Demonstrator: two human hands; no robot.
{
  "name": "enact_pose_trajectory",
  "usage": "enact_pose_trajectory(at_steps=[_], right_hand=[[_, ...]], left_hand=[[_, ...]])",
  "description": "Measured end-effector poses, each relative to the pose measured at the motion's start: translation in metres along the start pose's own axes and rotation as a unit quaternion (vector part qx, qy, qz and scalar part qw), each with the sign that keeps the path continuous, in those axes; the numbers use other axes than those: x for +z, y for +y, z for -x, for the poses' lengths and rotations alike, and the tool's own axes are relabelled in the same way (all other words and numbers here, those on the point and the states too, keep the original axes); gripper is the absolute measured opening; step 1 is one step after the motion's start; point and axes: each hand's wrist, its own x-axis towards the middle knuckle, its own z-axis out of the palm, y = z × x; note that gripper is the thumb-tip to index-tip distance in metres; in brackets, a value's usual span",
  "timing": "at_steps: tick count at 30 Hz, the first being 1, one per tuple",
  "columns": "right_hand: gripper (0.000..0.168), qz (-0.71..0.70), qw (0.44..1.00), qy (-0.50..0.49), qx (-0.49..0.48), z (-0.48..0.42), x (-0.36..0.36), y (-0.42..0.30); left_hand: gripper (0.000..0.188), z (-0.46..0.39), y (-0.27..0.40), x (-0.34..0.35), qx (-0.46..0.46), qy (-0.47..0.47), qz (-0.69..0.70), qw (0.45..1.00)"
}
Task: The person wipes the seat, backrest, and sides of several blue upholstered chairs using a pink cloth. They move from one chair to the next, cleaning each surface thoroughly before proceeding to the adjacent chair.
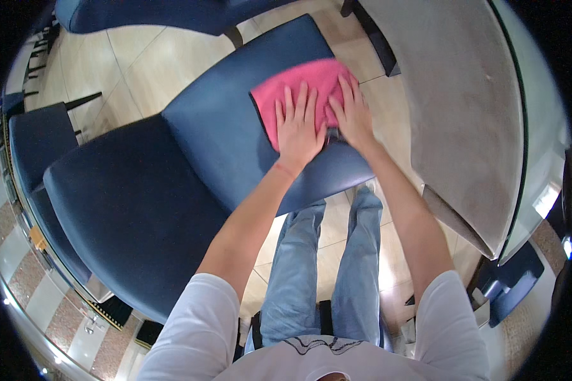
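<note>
A pink cloth (291,88) with a dark edging lies spread on the blue padded seat (219,114) of a chair. My left hand (298,124) presses flat on the cloth with its fingers apart. Beside it, my right hand (353,112) rests on the cloth's right part, fingers bent and the cloth creased under them. Whether the right fingers pinch the fabric is hard to make out. A small dark object (332,135) shows between my wrists at the cloth's lower edge. The dark blue chair back (128,205) stands to the left of the seat.
A grey-topped table (457,109) with a glass edge runs along the right. Another blue chair (171,14) stands beyond the seat, and a further chair (43,128) is at the left. Pale floor tiles (109,71) show between them. Another blue chair (515,290) is at lower right.
</note>
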Motion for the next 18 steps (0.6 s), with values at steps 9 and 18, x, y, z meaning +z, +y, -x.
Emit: enact_pose_trajectory(at_steps=[9, 18], right_hand=[[0.058, -0.218, 0.969, -0.048, 0.108, -0.144, 0.037, 0.035], [0.055, -0.009, 0.997, -0.052, 0.047, 0.109, -0.037, 0.014]], left_hand=[[0.070, -0.137, -0.037, -0.015, 0.031, 0.083, -0.038, 0.995], [0.077, 0.086, 0.058, 0.017, -0.057, -0.018, 0.024, 0.998]])
